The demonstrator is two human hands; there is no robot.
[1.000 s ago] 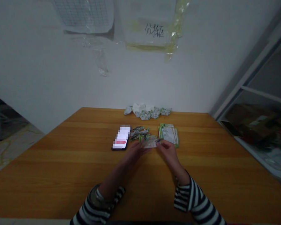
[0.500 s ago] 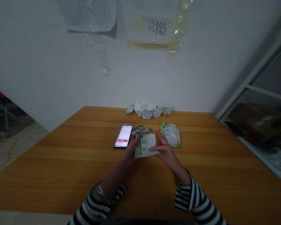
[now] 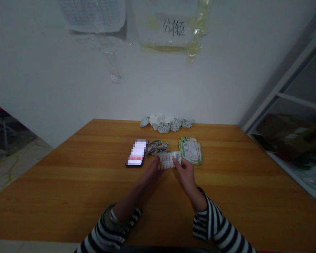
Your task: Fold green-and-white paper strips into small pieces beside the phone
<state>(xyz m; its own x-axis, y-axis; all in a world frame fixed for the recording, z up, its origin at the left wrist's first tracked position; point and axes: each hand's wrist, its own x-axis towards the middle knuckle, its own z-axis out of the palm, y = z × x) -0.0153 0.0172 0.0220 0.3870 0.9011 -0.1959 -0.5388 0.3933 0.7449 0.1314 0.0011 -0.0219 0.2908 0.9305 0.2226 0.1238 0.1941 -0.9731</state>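
Both hands hold a small green-and-white printed paper sheet [image 3: 169,160] low over the wooden table [image 3: 68,182]. My left hand [image 3: 153,169] pinches its left edge, and my right hand [image 3: 184,170] grips its right side with fingers closed on it. A flat stack of similar printed sheets [image 3: 191,150] lies just right of my hands. A few folded paper pieces [image 3: 156,147] lie just beyond the held sheet. A phone [image 3: 137,157] with a lit screen rests to the left of them.
A pile of folded white-and-green paper pieces [image 3: 165,124] sits at the table's far edge against the white wall. Taped plastic and paper sheets [image 3: 171,28] hang on the wall above. A metal-framed shelf [image 3: 292,105] with clutter stands at the right.
The sheet was tilted up facing me half a second ago; now it is lowered and looks smaller, held further out near the stack. My right hand shifted onto its right edge.
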